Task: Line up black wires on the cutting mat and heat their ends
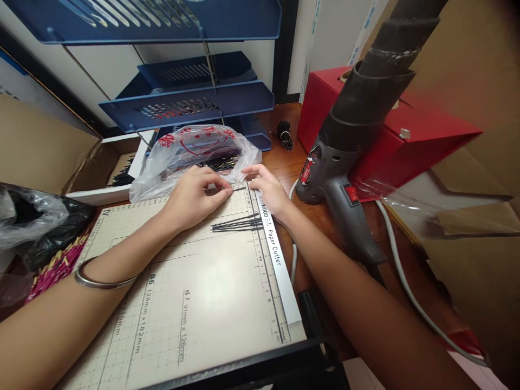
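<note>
My left hand is closed in a pinch on a thin black wire-like strand at the far end of a cream paper cutter board. My right hand lies by the far end of the cutter's white printed strip, close to the strand's right tip. Its fingers are stretched out and apart, though partly hidden. Several similar black strands lie side by side on the board, their right ends over the ruler marks.
Behind the board sits a clear plastic bag of dark strands, below blue tiered trays. A grey heat gun and its cable stand right, before a red box. A tied black bundle lies behind; magenta strands lie left.
</note>
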`<state>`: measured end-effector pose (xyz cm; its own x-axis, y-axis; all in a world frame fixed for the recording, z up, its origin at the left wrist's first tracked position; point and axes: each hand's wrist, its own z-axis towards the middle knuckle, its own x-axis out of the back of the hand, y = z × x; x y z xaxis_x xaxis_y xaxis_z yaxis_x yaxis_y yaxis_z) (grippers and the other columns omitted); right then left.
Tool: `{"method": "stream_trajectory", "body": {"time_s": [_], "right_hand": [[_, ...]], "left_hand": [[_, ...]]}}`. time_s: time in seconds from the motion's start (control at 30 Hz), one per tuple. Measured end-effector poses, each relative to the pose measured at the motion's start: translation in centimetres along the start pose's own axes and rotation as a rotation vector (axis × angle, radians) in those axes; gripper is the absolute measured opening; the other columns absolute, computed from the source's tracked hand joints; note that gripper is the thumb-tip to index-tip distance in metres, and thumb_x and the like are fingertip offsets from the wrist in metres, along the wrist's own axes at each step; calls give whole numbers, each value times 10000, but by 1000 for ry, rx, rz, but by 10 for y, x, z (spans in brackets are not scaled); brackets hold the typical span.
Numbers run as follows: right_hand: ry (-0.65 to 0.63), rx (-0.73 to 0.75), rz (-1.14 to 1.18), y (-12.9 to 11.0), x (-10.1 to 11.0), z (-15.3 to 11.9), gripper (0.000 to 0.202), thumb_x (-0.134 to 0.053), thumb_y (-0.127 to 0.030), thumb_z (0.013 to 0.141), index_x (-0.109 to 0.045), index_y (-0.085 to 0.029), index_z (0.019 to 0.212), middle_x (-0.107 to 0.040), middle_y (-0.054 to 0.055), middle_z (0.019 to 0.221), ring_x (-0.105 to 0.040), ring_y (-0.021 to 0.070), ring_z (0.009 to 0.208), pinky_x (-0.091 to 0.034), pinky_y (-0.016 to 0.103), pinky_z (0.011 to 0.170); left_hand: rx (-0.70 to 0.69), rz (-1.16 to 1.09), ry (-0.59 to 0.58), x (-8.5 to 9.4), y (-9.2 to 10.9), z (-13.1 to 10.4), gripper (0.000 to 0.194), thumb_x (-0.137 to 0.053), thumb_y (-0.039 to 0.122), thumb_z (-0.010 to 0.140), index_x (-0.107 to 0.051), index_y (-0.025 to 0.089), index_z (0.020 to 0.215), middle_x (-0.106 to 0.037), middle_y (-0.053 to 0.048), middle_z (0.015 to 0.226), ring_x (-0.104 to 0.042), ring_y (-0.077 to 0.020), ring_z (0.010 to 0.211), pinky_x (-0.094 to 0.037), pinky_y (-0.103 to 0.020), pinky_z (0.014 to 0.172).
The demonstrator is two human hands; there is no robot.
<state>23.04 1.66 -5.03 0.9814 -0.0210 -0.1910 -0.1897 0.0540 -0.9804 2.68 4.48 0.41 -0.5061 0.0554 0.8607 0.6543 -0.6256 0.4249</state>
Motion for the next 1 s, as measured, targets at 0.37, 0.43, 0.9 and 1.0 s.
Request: {"method": "stream_trajectory", "body": {"time_s": [0.37,0.43,0.9,1.0], "right_hand": [[-8,0,-16,1,1,1,379,-607,-320,642,-627,-265,1016,-651,39,1058,-603,285,1173,-458,487,1196],[-10,6,-18,1,1,0,376,-607,-319,641,-626,-264,1012,-652,40,1059,-603,284,1175,-457,487,1200],[-2,1,10,1,0,0,371,-612,-327,632,-632,-254,995,-653,42,1058,-616,276,1166,-464,468,1202],[4,-8,13,-1,-1,-1,396,-612,-346,612,-634,-250,995,-648,40,1033,-614,281,1153,-459,476,1199]], "left_hand": [[-9,-1,0,-1,-3,0,314,-657,503,923,-830,247,868,-797,-66,946,-669,-262,930,-511,-415,936],[-16,3,1,-1,-3,0,319,-655,505,922,-833,245,869,-797,-68,947,-674,-263,926,-508,-419,934],[-52,-8,-9,0,-5,0,325,-659,499,938,-837,238,858,-814,-64,933,-697,-264,928,-505,-438,959],[-57,-20,38,0,-4,-2,302,-674,475,944,-826,229,859,-813,-61,940,-683,-255,915,-509,-431,942]]}}
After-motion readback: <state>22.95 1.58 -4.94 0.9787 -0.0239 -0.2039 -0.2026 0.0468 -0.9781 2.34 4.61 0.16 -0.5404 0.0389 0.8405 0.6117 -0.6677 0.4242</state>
